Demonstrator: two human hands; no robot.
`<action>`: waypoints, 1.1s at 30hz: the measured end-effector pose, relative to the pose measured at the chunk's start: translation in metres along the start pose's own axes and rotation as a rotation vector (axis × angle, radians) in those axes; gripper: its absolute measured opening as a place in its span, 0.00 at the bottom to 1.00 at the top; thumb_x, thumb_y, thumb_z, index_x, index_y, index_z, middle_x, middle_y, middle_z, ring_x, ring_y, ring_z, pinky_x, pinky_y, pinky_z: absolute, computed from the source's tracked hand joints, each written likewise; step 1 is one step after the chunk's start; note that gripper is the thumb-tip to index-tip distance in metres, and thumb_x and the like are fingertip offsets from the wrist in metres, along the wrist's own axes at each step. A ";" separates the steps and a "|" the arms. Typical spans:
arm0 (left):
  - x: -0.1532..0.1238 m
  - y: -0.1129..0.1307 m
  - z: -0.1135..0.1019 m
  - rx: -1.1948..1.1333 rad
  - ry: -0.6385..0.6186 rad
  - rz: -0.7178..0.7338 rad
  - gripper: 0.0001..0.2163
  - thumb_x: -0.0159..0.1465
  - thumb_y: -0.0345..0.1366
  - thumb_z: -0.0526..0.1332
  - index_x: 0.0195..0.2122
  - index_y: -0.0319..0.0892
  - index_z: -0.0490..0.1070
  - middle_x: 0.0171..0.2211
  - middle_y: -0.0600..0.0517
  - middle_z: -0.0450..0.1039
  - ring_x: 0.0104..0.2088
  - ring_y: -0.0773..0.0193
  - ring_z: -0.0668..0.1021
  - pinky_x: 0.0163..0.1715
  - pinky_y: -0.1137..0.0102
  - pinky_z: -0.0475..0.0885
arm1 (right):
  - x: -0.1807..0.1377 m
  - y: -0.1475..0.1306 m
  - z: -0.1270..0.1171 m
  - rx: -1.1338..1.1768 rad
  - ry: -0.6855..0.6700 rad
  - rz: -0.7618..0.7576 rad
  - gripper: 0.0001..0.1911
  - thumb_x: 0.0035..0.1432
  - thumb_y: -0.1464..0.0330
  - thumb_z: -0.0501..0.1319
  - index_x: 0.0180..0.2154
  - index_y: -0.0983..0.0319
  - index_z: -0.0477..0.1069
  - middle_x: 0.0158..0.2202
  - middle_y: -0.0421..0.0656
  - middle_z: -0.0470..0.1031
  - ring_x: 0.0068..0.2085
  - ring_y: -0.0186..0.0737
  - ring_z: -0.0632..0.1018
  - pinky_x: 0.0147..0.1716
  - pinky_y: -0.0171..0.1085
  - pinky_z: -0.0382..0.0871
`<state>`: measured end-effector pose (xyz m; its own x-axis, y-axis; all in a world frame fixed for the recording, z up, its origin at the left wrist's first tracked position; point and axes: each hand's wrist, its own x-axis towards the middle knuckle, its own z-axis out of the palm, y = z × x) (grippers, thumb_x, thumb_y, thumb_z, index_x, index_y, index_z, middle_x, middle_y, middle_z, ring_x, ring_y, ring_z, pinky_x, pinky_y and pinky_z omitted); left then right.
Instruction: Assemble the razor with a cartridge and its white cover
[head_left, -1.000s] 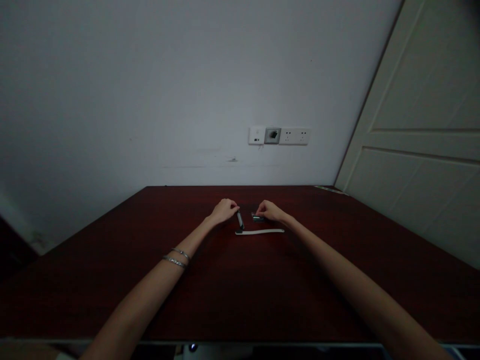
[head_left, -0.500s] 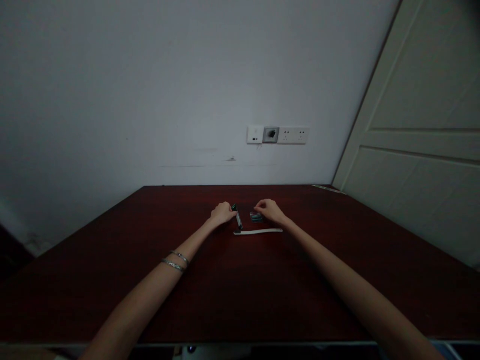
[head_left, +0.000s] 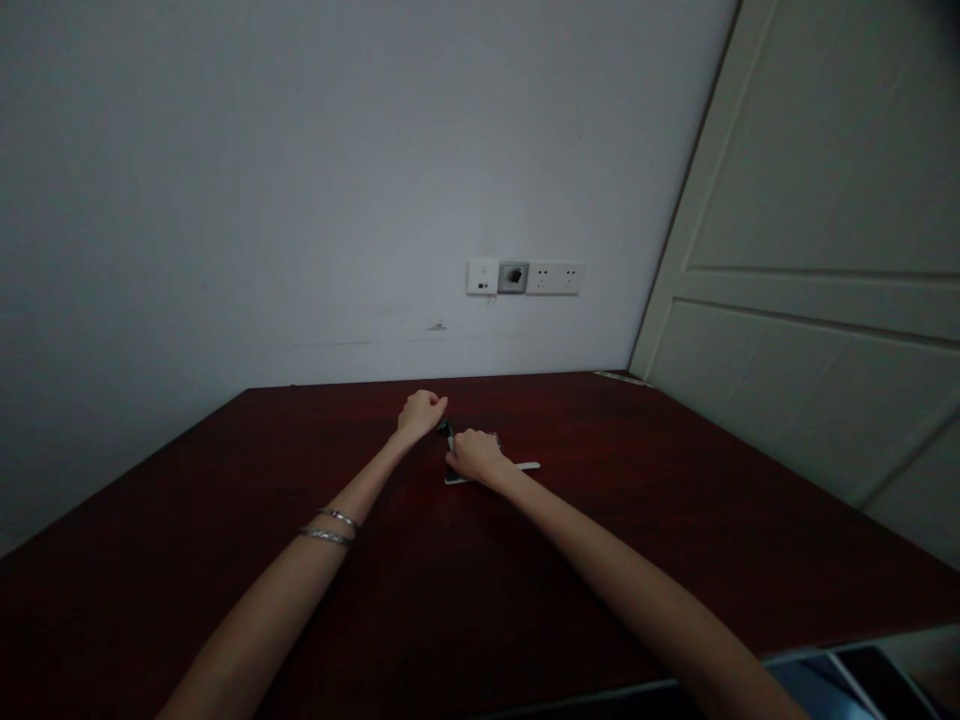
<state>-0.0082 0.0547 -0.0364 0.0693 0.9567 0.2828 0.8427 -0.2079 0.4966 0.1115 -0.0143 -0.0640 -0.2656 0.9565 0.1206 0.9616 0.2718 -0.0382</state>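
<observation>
My left hand [head_left: 420, 411] is curled into a loose fist on the dark red table [head_left: 225, 520], its fingertips beside a small dark object [head_left: 445, 429] that stands on edge. My right hand [head_left: 475, 458] lies closed just below that object, its fingers resting on the left end of a flat white strip [head_left: 526, 466]. Most of the strip is hidden under the hand; its right end sticks out. What lies under the right palm I cannot make out. Two bracelets [head_left: 328, 526] circle my left wrist.
A white wall rises behind the table, with a row of sockets [head_left: 524, 277]. A pale door [head_left: 810, 250] stands at the right, close to the table's right edge. A dark device [head_left: 847, 675] shows at the bottom right, below the table's near edge.
My right hand has moved left, from beside a small grey item onto the left end of the white strip. The left hand pulled back a little. The view swung to the right.
</observation>
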 end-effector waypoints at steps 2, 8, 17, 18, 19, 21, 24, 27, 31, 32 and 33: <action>0.004 0.002 0.000 -0.020 0.004 0.031 0.15 0.58 0.44 0.52 0.25 0.41 0.74 0.29 0.48 0.76 0.31 0.61 0.75 0.30 0.72 0.65 | 0.001 0.000 0.000 0.001 -0.002 0.005 0.18 0.55 0.62 0.52 0.39 0.66 0.74 0.39 0.57 0.75 0.39 0.52 0.77 0.34 0.41 0.68; 0.012 0.012 0.004 -0.094 -0.004 0.158 0.16 0.59 0.43 0.51 0.26 0.40 0.73 0.27 0.49 0.75 0.30 0.62 0.75 0.31 0.72 0.65 | -0.001 0.025 -0.010 0.028 0.030 0.020 0.20 0.57 0.60 0.51 0.40 0.66 0.73 0.40 0.57 0.75 0.40 0.50 0.77 0.36 0.40 0.67; 0.004 0.021 0.035 0.062 -0.368 0.631 0.22 0.54 0.46 0.59 0.46 0.37 0.69 0.45 0.43 0.70 0.45 0.57 0.71 0.45 0.68 0.64 | -0.050 0.196 -0.041 0.017 0.029 0.230 0.19 0.57 0.58 0.52 0.32 0.65 0.73 0.34 0.53 0.76 0.34 0.44 0.76 0.29 0.33 0.62; 0.003 0.021 0.039 0.070 -0.399 0.648 0.23 0.54 0.46 0.59 0.48 0.37 0.67 0.46 0.42 0.69 0.46 0.56 0.70 0.46 0.67 0.63 | -0.059 0.217 -0.041 0.008 0.027 0.257 0.18 0.57 0.58 0.52 0.32 0.65 0.73 0.34 0.52 0.76 0.34 0.43 0.76 0.28 0.32 0.61; 0.002 0.021 0.041 0.071 -0.423 0.656 0.24 0.54 0.45 0.59 0.49 0.36 0.66 0.47 0.42 0.68 0.47 0.56 0.69 0.47 0.66 0.63 | -0.068 0.236 -0.040 0.000 0.021 0.284 0.18 0.58 0.59 0.52 0.32 0.65 0.73 0.34 0.52 0.76 0.33 0.43 0.76 0.28 0.32 0.60; 0.001 0.022 0.046 0.063 -0.456 0.656 0.25 0.54 0.44 0.60 0.50 0.36 0.65 0.47 0.42 0.67 0.47 0.56 0.69 0.48 0.66 0.62 | -0.085 0.269 -0.038 -0.010 -0.006 0.345 0.18 0.58 0.59 0.52 0.32 0.65 0.73 0.33 0.51 0.76 0.33 0.42 0.76 0.26 0.32 0.60; 0.002 0.024 0.051 0.046 -0.487 0.656 0.24 0.54 0.43 0.59 0.50 0.37 0.65 0.47 0.43 0.68 0.47 0.57 0.69 0.49 0.66 0.62 | -0.105 0.301 -0.034 -0.021 -0.039 0.410 0.18 0.58 0.59 0.52 0.32 0.66 0.73 0.32 0.52 0.76 0.32 0.42 0.76 0.26 0.32 0.60; 0.005 0.024 0.054 0.040 -0.514 0.660 0.23 0.54 0.43 0.59 0.49 0.38 0.66 0.48 0.44 0.68 0.48 0.57 0.69 0.49 0.67 0.61 | -0.115 0.318 -0.029 -0.027 -0.065 0.434 0.19 0.58 0.59 0.51 0.32 0.66 0.73 0.33 0.52 0.76 0.32 0.41 0.76 0.27 0.32 0.60; 0.007 0.023 0.054 0.038 -0.536 0.681 0.22 0.55 0.43 0.57 0.50 0.38 0.66 0.47 0.44 0.69 0.47 0.57 0.70 0.49 0.68 0.61 | -0.116 0.327 -0.022 -0.036 -0.098 0.428 0.19 0.58 0.59 0.51 0.33 0.66 0.73 0.35 0.52 0.76 0.33 0.42 0.76 0.28 0.33 0.61; 0.007 0.022 0.054 0.034 -0.540 0.680 0.22 0.55 0.43 0.57 0.49 0.39 0.66 0.47 0.44 0.69 0.47 0.58 0.70 0.49 0.68 0.61 | -0.115 0.328 -0.020 -0.038 -0.105 0.421 0.19 0.58 0.59 0.51 0.33 0.66 0.73 0.35 0.52 0.76 0.34 0.42 0.76 0.29 0.33 0.61; 0.007 0.022 0.053 0.027 -0.542 0.675 0.22 0.54 0.43 0.58 0.49 0.39 0.67 0.47 0.45 0.69 0.47 0.58 0.70 0.49 0.69 0.61 | -0.114 0.329 -0.019 -0.040 -0.111 0.413 0.19 0.58 0.59 0.51 0.33 0.66 0.73 0.35 0.52 0.76 0.35 0.43 0.76 0.30 0.33 0.62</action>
<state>0.0391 0.0679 -0.0675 0.7986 0.5969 0.0767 0.5413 -0.7682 0.3418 0.4594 -0.0356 -0.0714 0.1390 0.9903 -0.0040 0.9900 -0.1390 -0.0221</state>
